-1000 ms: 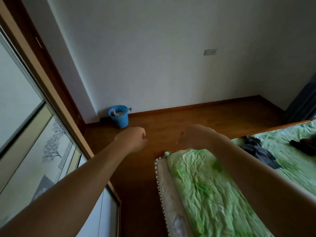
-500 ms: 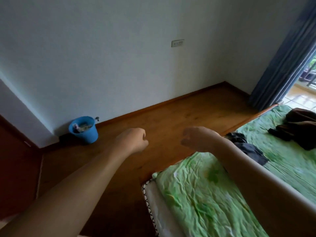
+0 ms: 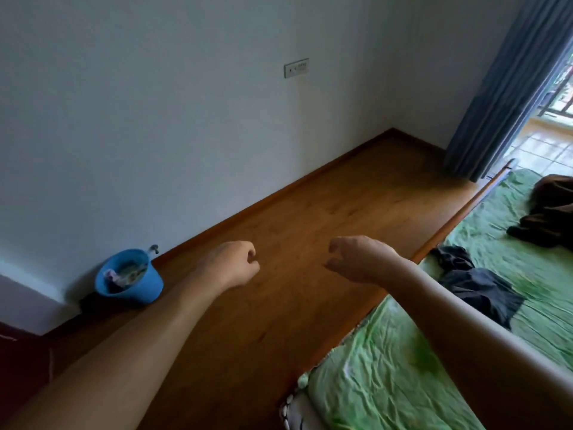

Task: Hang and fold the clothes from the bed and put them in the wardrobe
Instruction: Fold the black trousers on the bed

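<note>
Head cam, and looks like barely started tbh. Left hand (image 3: 234,264) balled into a loose fist, nothing in it; right hand (image 3: 359,260) half open with fingers loosely curled, empty too, both out over the floor (image 3: 310,212) just beside the bed (image 3: 372,383). Lying unfolded on the green sheet (image 3: 511,259): a dark blue garment (image 3: 477,288) near the edge, a brown heap (image 3: 550,218) further up toward the curtain (image 3: 502,94). Can't see any wardrobe or hangers. Guessing pretty much all the hanging and folding left to do.
</note>
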`<state>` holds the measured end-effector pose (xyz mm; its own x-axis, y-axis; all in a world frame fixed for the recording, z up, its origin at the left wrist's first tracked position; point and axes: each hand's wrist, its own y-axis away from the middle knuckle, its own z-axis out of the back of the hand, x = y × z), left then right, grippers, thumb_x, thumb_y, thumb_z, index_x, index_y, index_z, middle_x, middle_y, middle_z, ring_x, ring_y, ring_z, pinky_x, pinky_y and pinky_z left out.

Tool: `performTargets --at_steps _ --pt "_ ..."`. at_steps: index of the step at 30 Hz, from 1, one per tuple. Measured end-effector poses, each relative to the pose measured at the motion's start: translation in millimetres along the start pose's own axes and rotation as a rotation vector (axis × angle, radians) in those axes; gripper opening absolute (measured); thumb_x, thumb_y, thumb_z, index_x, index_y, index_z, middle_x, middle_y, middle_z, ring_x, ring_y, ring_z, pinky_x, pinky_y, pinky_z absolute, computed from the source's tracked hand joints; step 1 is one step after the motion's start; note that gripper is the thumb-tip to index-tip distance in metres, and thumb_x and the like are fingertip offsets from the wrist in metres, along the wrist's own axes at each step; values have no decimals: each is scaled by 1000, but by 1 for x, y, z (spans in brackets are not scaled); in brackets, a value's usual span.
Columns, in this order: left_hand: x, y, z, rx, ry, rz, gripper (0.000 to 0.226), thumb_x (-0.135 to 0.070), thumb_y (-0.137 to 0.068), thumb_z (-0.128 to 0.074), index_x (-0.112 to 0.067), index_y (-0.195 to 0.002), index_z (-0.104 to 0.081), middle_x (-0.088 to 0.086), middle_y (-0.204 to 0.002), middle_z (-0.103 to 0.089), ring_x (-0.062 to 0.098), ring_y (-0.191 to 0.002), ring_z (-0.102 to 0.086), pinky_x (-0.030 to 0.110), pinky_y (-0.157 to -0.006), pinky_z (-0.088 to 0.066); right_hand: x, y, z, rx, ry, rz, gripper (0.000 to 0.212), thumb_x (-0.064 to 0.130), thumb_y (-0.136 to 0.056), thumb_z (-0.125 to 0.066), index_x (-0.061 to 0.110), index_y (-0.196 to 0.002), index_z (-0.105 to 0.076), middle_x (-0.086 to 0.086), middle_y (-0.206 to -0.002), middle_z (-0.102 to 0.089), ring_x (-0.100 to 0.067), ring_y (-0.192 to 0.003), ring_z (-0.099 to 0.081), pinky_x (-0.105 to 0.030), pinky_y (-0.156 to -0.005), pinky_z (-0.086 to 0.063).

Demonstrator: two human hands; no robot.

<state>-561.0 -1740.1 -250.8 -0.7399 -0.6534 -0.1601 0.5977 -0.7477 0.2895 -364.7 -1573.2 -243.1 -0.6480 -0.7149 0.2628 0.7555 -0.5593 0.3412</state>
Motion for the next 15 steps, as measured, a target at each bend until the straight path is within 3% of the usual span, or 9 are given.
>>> performTargets --at_steps 3,6,10,15 --pt "12 -47 7 18 -12 -70 39 -40 -96 -54 -28 -133 -55 -3 -127 -62 17 -110 -60 31 -86 -53 -1 -25 3 -4 -20 -89 49 53 -97 -56 26 -137 -52 -1 -128 -63 -22 -113 -62 -31 -81 -51" --pt "28 -99 17 37 -16 -168 40 -41 -97 -54 -28 -134 -54 -2 -131 -60 18 -115 -59 37 -94 -54 6 -55 3 -23 -17 -203 44 55 -96 -55 27 -130 -56 1 -120 -65 -19 -100 -61 -31 -78 -50" --pt "66 -165 30 80 -13 -301 41 -41 -99 -53 -27 -138 -51 -1 -137 -58 19 -121 -57 37 -98 -53 39 -107 2 -44 -42 -345 36 55 -92 -53 29 -115 -62 2 -111 -67 -23 -100 -63 -44 -89 -54" --pt "127 -229 54 155 -34 -373 43 -40 -99 -53 -26 -140 -50 0 -139 -57 20 -122 -57 36 -97 -53 90 -169 9 -32 -81 -423 36 53 -93 -54 28 -118 -62 1 -113 -67 -24 -102 -63 -42 -90 -53"
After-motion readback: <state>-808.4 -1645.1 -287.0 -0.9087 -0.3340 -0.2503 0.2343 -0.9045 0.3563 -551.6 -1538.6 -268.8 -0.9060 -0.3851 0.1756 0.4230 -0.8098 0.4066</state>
